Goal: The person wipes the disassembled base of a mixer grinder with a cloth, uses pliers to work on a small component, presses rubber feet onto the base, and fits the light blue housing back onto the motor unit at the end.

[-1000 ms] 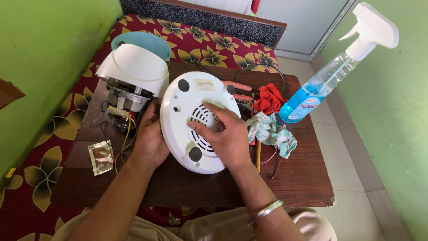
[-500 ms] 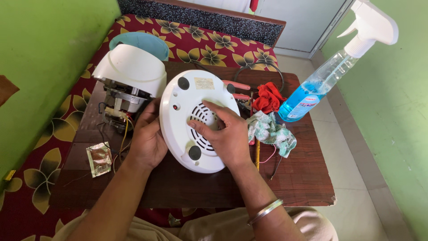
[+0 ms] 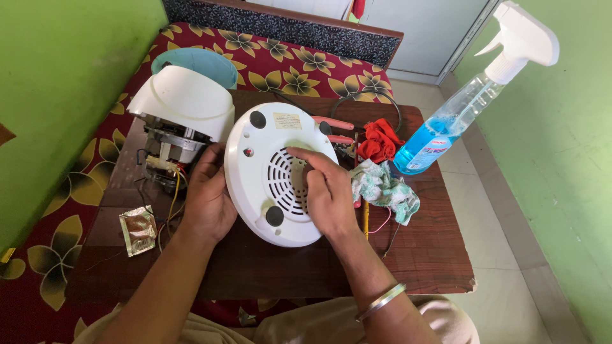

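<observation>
Head view: a round white base plate (image 3: pixel 271 172) stands tilted on a wooden table (image 3: pixel 408 255). The left hand (image 3: pixel 207 197) grips its rim; the right hand (image 3: pixel 325 188) rests fingers on its vent grille, beside a crumpled cloth (image 3: pixel 386 188) and spray bottle (image 3: pixel 459 114).

We saw three such things on the dark wooden table (image 3: pixel 268 274). A small rectangular pale label (image 3: pixel 287 120) sat near the upper rim of the round white base plate (image 3: pixel 261 191), between two black rubber feet. A flat, crinkled foil sachet (image 3: pixel 138 230), gold-brown and roughly square, lay at the table's left side, just beside our left forearm. The clear spray bottle (image 3: pixel 446 124) of blue liquid at the right carried a blue, white and red label (image 3: pixel 426 151) low on its body.
</observation>
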Demonstrator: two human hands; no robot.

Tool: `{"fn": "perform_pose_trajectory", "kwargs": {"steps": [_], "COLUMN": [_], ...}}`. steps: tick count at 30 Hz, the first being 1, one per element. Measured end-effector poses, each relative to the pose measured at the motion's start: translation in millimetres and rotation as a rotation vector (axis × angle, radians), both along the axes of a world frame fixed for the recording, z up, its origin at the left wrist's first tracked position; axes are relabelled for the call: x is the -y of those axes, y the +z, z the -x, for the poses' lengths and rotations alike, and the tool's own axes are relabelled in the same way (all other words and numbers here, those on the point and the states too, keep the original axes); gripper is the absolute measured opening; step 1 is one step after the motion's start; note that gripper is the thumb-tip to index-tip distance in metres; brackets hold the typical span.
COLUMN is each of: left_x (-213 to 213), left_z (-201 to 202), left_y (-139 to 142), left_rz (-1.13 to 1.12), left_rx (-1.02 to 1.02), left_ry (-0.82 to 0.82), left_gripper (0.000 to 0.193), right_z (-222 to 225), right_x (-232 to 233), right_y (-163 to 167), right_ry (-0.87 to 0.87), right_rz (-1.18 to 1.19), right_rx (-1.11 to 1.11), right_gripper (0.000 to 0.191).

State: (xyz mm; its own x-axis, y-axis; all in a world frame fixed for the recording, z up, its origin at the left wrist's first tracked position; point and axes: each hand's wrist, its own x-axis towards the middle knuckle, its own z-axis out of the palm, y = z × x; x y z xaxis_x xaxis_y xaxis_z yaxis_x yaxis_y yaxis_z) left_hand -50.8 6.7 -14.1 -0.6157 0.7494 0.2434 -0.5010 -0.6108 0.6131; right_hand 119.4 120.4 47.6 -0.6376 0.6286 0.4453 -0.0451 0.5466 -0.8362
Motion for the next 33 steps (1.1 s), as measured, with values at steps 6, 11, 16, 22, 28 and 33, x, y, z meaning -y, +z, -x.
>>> {"fn": "perform_pose_trajectory", "kwargs": {"steps": [6,11,16,22,28,33], "left_x": [-3,-4,-3,-4,-5,-5], "left_z": [2,2,2,0,0,1], "left_y": [-1,1,3,4,4,4], "left_rz": [-0.007,0.003,-0.003,0.019,0.031,0.025], "left_rx": [0.003,-0.003,0.006,-0.012,-0.018,-0.022], "left_ry": [0.017,0.027,0.014,0.022,0.022,0.018], "left_gripper": [0.031,0.031,0.029,0.026,0.024,0.025], "right_z": [2,11,19,26,38,40], "right_x": [-11,-15,-15,-9,-5,-3], "right_y": [-6,-3,18,55,65,65], "right_ry": [0.051,-0.033,0.119,0.117,0.251,0.160], "right_rz": [0.002,-0.018,0.254,0.066,0.034,-0.206], "right_rx": [-0.072,-0.140,-0.146,0.066,0.111,0.154], "right_gripper": [0.051,0.030,0.011,0.011,0.014,0.016]}}
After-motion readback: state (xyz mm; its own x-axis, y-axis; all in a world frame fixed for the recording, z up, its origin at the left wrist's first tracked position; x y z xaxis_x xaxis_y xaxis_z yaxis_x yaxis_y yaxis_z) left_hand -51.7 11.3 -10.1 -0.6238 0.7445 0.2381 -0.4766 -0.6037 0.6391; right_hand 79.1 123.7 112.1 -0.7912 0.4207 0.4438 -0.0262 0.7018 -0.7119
